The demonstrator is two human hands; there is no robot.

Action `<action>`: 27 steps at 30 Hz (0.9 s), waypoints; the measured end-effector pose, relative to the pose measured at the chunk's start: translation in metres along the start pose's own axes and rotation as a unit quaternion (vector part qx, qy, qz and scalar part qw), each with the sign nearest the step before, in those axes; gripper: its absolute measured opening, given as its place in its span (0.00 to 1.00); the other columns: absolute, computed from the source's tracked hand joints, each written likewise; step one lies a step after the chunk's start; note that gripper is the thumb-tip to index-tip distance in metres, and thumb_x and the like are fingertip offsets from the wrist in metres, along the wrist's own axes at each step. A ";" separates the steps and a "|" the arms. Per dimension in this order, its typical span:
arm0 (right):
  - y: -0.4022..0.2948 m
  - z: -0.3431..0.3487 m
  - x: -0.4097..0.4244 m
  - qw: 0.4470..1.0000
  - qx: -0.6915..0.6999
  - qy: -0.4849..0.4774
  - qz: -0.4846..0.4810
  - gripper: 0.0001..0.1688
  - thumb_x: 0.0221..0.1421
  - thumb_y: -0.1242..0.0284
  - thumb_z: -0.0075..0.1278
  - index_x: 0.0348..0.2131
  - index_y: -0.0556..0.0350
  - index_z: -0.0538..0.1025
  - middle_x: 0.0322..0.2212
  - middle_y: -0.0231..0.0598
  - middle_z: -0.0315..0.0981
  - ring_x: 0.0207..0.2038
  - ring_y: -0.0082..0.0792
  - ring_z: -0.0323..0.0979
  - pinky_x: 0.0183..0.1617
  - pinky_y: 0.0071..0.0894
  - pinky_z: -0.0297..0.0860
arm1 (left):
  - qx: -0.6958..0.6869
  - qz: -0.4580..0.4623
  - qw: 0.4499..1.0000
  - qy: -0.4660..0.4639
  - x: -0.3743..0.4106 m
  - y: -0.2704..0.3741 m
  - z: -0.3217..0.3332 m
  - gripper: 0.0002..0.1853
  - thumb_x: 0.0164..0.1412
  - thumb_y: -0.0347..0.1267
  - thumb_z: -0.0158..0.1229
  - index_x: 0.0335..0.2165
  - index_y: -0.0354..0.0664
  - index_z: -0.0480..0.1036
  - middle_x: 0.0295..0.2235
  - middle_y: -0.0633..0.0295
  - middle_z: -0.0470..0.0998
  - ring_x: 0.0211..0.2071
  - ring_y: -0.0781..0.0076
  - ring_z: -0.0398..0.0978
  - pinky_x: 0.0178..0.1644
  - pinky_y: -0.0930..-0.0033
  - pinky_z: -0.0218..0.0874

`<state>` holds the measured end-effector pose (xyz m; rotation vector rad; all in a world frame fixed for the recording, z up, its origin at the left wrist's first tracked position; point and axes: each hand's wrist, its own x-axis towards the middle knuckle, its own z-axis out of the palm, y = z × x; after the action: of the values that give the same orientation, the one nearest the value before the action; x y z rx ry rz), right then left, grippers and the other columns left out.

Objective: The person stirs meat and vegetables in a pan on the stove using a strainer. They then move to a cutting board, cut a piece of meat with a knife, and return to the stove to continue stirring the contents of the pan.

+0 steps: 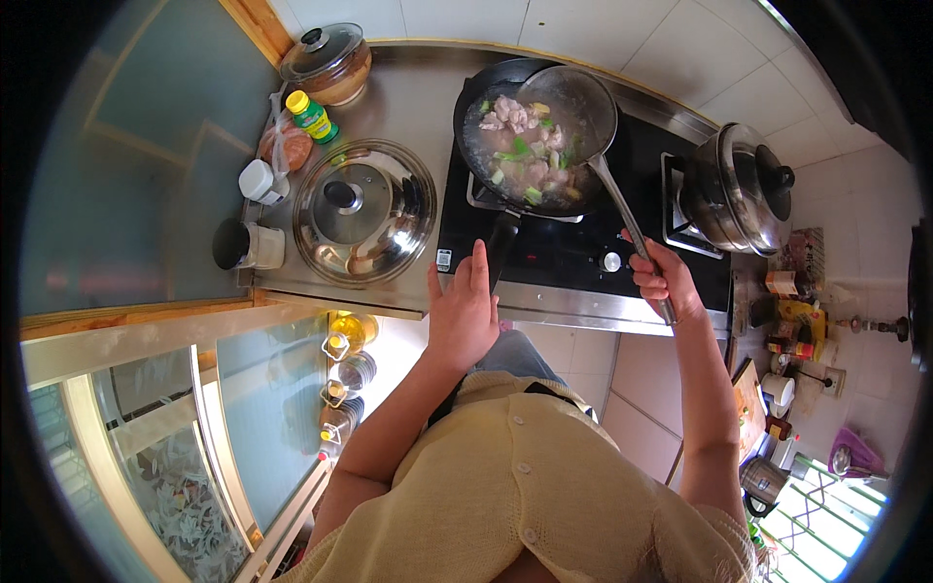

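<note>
A dark wok (466, 164) on the left burner holds cloudy liquid with pale meat pieces (510, 113) and chopped green onion (520, 146). My right hand (665, 280) is closed around the metal handle of a round fine-mesh skimmer (572, 91). The skimmer's head lies over the right side of the wok, at the liquid. Beside the black wok handle (503, 237), my left hand (463, 310) has its fingers extended and spread. Its thumb is near the handle's end; whether it touches is unclear.
A large glass-and-steel lid (364, 255) lies left of the stove (561, 251). Behind it stand a lidded clay pot (339, 76), a green bottle (313, 120) and jars (264, 248). A lidded steel pot (729, 186) occupies the right burner. Oil bottles (353, 331) stand lower left.
</note>
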<state>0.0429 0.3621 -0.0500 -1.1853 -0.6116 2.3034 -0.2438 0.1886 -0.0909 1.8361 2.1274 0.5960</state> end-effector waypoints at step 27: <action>-0.030 0.041 -0.071 0.734 -0.640 0.129 -0.186 0.26 0.67 0.71 0.42 0.61 0.61 0.64 0.19 0.33 0.62 0.21 0.21 0.58 0.25 0.23 0.59 | 0.009 -0.006 1.000 -0.020 0.000 0.000 -0.001 0.45 0.57 0.31 0.57 0.66 0.35 0.43 0.51 0.50 0.69 0.52 0.55 0.69 0.65 0.36 0.41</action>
<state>0.0514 0.3369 0.0327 -1.6020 -2.2437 1.1173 -0.2442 0.1885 -0.0905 1.8271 2.1237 0.5327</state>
